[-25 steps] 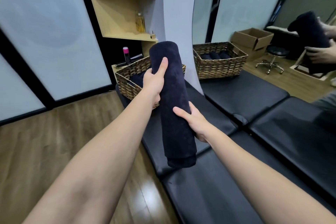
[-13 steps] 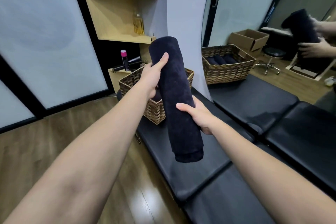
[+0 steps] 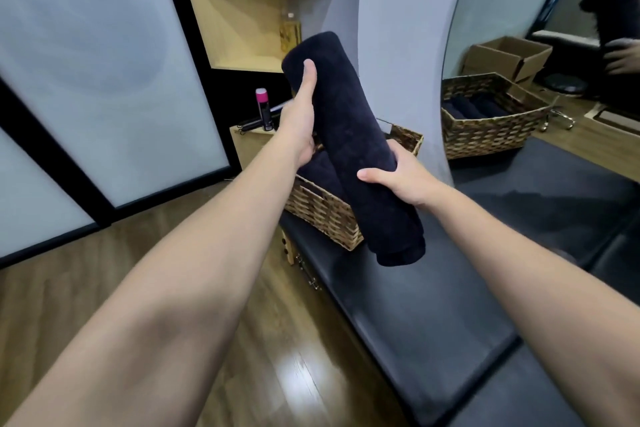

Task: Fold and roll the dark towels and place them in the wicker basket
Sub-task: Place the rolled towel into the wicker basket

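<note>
Above the wicker basket [image 3: 325, 215] at the end of a black padded bench [image 3: 426, 315], a person holds a rolled dark towel [image 3: 353, 135] in both hands, clear of the rim.

The roll tilts, its top end leaning away toward the wooden shelf [image 3: 239, 31] and its lower end hanging past the basket's near corner. The left hand [image 3: 299, 125] grips the upper part, thumb laid straight up the cloth; the right hand [image 3: 398, 177] curls round the lower middle, thumb across the front. Inside the basket another rolled dark towel [image 3: 318, 173] lies along the near wall, partly hidden by the held one. A wall mirror [image 3: 554, 55] reflects the basket with dark rolls side by side in it, a cardboard box beyond. A pink-capped bottle [image 3: 265, 107] stands behind the basket.
</note>
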The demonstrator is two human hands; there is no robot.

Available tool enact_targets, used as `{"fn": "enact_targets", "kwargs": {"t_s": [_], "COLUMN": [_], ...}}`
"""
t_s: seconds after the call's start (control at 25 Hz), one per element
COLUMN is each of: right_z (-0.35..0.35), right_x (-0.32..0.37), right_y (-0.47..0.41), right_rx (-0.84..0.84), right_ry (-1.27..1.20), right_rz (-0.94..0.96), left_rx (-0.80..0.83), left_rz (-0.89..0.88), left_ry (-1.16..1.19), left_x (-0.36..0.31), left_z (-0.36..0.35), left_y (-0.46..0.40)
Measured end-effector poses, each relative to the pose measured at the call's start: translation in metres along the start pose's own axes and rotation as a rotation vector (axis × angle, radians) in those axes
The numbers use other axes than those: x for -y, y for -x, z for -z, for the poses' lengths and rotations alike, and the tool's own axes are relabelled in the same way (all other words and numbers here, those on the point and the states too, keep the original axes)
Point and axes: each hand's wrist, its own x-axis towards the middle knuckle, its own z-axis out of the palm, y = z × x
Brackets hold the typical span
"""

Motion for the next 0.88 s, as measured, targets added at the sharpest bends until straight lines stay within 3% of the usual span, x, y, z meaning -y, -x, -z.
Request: {"fn": "enact_targets", "kwargs": {"t_s": [0.32, 0.88], "right_z": [-0.019, -0.015], "right_x": [-0.044, -0.086], "right_y": [-0.079, -0.21], "right_rx": [0.098, 0.14], "right_ry": [-0.004, -0.048], "right_rz": [-0.083, -0.188], "left_rx": [-0.044, -0.061], "left_rz": [0.144, 0.225], "left_ry": [0.074, 0.138], "left_x": [0.04, 0.059], "left_z": [0.039, 0.039], "left_y": [-0.084, -0.211]}}
